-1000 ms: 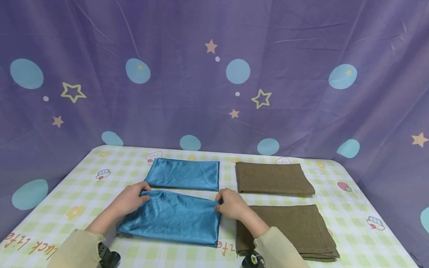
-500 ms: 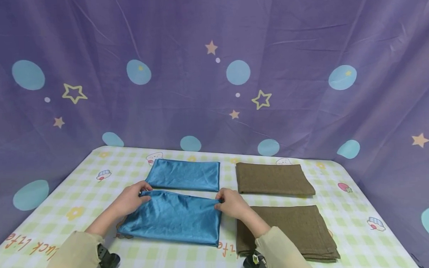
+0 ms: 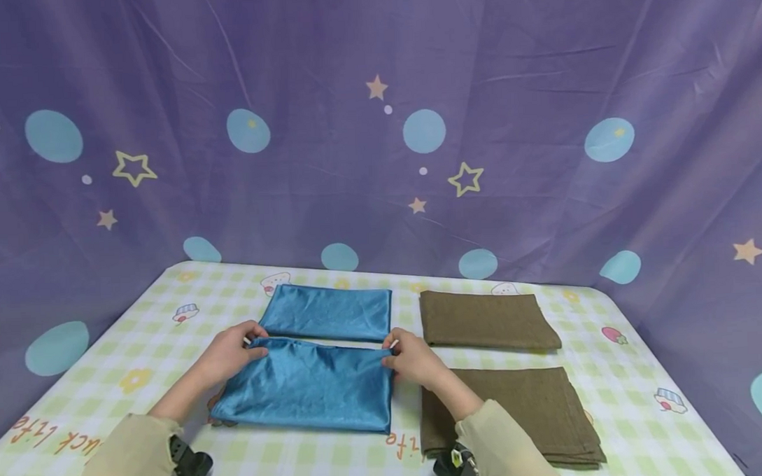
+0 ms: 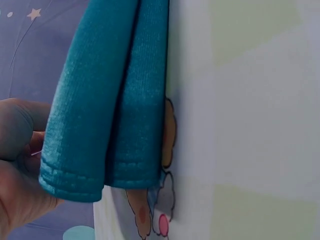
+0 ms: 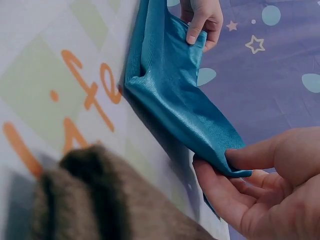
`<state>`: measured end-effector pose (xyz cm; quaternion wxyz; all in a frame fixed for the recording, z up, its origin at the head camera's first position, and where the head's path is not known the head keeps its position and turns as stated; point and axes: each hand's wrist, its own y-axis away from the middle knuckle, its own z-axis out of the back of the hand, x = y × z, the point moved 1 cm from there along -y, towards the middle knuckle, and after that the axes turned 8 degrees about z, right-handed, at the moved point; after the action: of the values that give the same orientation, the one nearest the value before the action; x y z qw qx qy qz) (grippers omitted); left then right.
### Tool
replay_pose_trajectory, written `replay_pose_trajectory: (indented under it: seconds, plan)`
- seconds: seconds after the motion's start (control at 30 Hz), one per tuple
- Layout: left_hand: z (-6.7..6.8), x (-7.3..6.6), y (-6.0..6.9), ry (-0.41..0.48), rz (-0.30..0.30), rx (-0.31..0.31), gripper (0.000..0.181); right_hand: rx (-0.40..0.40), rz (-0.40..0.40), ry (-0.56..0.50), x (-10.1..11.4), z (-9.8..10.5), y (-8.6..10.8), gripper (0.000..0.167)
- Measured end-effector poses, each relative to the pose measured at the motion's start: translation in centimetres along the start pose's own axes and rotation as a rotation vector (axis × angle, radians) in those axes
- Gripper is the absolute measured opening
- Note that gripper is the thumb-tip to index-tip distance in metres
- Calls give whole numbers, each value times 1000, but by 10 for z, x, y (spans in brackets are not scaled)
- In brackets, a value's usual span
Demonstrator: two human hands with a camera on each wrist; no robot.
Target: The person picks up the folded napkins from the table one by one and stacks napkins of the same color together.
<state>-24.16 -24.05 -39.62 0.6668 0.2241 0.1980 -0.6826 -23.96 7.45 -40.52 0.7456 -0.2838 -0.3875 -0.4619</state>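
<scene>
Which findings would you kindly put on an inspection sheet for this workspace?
Surface: green-and-white checked tablecloth, printed with lettering.
Job's things: nearer shiny blue folded cloth, far edge raised.
Clutter: second shiny blue folded cloth behind; far matte brown folded cloth and near matte brown folded cloth, right.
Hands: left hand and right hand pinch the nearer blue cloth's raised corners.
Cables: nothing clearly seen.
Surroundings: purple fabric backdrop with blue spots.

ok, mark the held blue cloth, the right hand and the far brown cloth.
Held blue cloth [image 3: 310, 387]: head view, middle of its visible face.
Right hand [image 3: 417, 361]: head view, back of the hand.
Far brown cloth [image 3: 488, 320]: head view, middle of its top face.
</scene>
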Motion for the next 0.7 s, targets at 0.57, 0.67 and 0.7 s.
replay_pose_trajectory:
  seconds: [0.57,0.67,0.7]
  plan:
    - [-1,2,-2,63,23,-10,19,47,28,-11,4,7,-2,28]
    - [1,-1,-3,66,17,-14,19,48,33,-10,5,10,-3,27]
    - [2,-2,-3,65,13,-14,19,47,32,-14,5,11,-3,26]
